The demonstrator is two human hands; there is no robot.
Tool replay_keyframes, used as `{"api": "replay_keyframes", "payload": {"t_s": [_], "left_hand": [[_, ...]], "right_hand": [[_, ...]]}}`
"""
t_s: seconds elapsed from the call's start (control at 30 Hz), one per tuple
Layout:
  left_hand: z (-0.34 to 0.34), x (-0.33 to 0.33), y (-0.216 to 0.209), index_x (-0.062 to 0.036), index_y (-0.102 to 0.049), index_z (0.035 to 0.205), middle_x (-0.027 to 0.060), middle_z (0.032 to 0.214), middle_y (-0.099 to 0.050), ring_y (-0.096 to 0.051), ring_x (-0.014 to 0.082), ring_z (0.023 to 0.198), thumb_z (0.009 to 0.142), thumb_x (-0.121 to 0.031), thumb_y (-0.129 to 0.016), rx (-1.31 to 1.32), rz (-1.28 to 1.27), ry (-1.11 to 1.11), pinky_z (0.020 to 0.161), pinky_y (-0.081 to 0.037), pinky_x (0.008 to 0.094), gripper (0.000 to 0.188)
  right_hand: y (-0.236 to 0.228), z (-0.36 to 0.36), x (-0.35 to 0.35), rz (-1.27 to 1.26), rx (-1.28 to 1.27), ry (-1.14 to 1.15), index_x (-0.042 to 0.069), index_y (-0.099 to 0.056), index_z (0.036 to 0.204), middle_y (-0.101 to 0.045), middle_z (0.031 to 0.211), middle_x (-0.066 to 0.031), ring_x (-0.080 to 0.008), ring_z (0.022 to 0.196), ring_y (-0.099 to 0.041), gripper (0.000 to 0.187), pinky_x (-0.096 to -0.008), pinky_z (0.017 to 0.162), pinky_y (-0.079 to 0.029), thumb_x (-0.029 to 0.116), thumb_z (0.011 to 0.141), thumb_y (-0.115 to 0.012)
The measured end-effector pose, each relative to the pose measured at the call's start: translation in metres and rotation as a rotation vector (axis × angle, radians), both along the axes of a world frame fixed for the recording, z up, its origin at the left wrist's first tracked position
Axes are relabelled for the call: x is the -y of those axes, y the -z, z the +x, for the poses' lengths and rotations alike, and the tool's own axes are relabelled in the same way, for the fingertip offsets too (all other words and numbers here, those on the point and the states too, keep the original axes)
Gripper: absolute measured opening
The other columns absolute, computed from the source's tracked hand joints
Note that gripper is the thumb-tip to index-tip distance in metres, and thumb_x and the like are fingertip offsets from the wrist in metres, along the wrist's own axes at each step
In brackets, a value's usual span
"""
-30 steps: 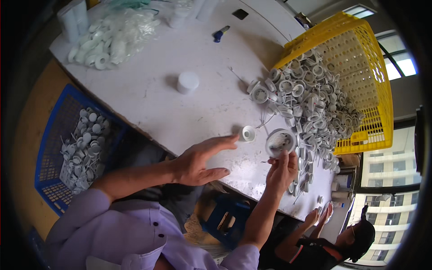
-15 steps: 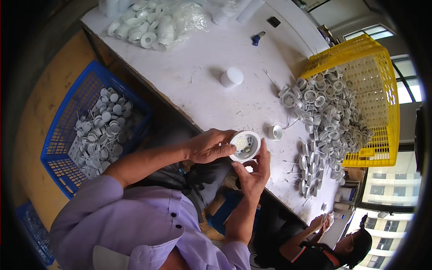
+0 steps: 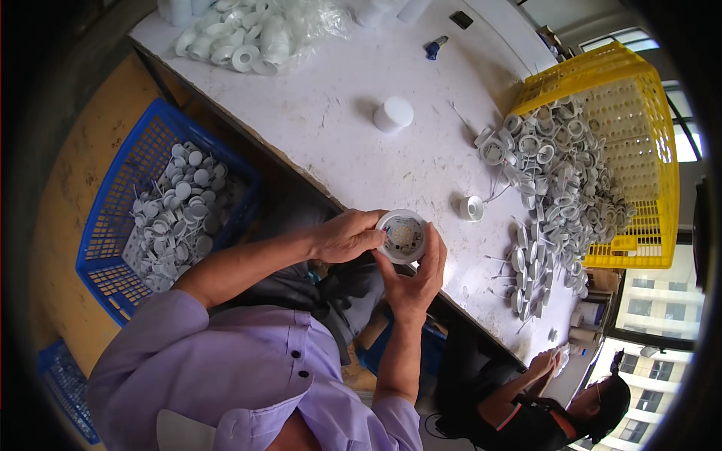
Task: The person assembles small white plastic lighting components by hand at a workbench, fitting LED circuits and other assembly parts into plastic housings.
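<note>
Between my two hands is a round white LED lamp housing (image 3: 402, 234), its open face turned up so that a board with a cluster of small yellowish LEDs shows inside. My left hand (image 3: 347, 237) grips its left rim with thumb and fingers. From the right and below, my right hand (image 3: 414, 284) wraps round the same housing, fingers on the far right side. On the table beyond stand a small white cup-shaped housing (image 3: 471, 209) with a wire and a plain white cylinder (image 3: 393, 115).
A tipped yellow crate (image 3: 656, 158) spills many wired white housings (image 3: 556, 180) across the right of the table (image 3: 316, 105). At left, a blue basket (image 3: 113, 218) holds white discs. A clear bag of white cups (image 3: 248, 37) lies far left. Another person (image 3: 526, 413) works at lower right.
The housing has turned more face-up, showing its LED board more fully. My right hand has shifted slightly left and closer round it. The whole view has shifted a little.
</note>
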State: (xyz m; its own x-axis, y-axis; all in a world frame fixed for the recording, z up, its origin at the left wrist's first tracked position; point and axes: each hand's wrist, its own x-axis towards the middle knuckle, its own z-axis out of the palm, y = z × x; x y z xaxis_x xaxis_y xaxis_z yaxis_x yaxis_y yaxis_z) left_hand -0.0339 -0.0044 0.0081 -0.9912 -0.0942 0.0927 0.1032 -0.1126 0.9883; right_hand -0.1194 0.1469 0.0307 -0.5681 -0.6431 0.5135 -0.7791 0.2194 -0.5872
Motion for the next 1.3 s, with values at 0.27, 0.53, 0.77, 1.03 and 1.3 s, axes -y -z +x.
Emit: {"api": "replay_keyframes", "payload": {"t_s": [0.27, 0.53, 0.77, 1.03, 1.3], "left_hand": [[-0.009, -0.006, 0.015, 0.0056, -0.049, 0.12, 0.0186, 0.1, -0.065, -0.064, 0.0205, 0.092, 0.086, -0.003, -0.042, 0.109, -0.164, -0.115, 0.08, -0.051, 0.0323, 0.036], [-0.01, -0.01, 0.017, 0.0089, -0.052, 0.112, 0.0241, 0.091, -0.064, -0.066, 0.0282, 0.085, 0.082, -0.005, -0.046, 0.077, -0.251, -0.211, 0.076, -0.051, 0.0361, 0.034], [-0.017, -0.011, 0.021, 0.0052, -0.056, 0.108, 0.0198, 0.087, -0.065, -0.065, 0.0226, 0.076, 0.08, -0.004, -0.045, 0.075, -0.313, -0.211, 0.07, -0.051, 0.0339, 0.031], [-0.009, -0.003, 0.037, 0.0061, -0.054, 0.111, 0.0114, 0.092, -0.064, -0.065, 0.0157, 0.078, 0.09, -0.007, -0.044, 0.348, 0.154, -0.149, 0.07, -0.051, 0.0288, 0.027], [-0.003, -0.012, 0.052, 0.0038, -0.057, 0.105, 0.0067, 0.09, -0.063, -0.063, 0.0105, 0.072, 0.094, -0.019, -0.053, 0.313, 0.212, -0.037, 0.066, -0.051, 0.0238, 0.026]], "right_hand": [[0.008, 0.004, -0.001, 0.06, -0.171, -0.022, 0.004, -0.041, 0.131, -0.051, 0.121, -0.0194, -0.0351, 0.107, -0.054, 0.084, -0.0391, 0.088, -0.048, 0.006, 0.059, -0.084], [0.016, 0.002, -0.003, 0.044, -0.166, -0.048, 0.003, -0.041, 0.131, -0.052, 0.12, -0.0201, -0.0352, 0.106, -0.054, 0.084, -0.0387, 0.087, -0.048, 0.005, 0.059, -0.083], [0.026, 0.002, -0.006, 0.027, -0.14, -0.001, 0.002, -0.042, 0.13, -0.053, 0.12, -0.0171, -0.0331, 0.108, -0.054, 0.086, -0.0382, 0.09, -0.047, 0.006, 0.056, -0.085], [0.036, -0.111, -0.03, 0.084, 0.12, 0.142, 0.0, -0.048, 0.128, -0.05, 0.123, -0.0187, -0.0315, 0.107, -0.052, 0.07, -0.0372, 0.088, -0.045, 0.018, 0.068, -0.08], [0.077, -0.22, -0.033, 0.234, -0.068, 0.374, -0.004, -0.054, 0.119, -0.052, 0.12, -0.0236, -0.0349, 0.114, -0.049, 0.065, -0.0415, 0.095, -0.039, 0.038, 0.075, -0.075]]}}
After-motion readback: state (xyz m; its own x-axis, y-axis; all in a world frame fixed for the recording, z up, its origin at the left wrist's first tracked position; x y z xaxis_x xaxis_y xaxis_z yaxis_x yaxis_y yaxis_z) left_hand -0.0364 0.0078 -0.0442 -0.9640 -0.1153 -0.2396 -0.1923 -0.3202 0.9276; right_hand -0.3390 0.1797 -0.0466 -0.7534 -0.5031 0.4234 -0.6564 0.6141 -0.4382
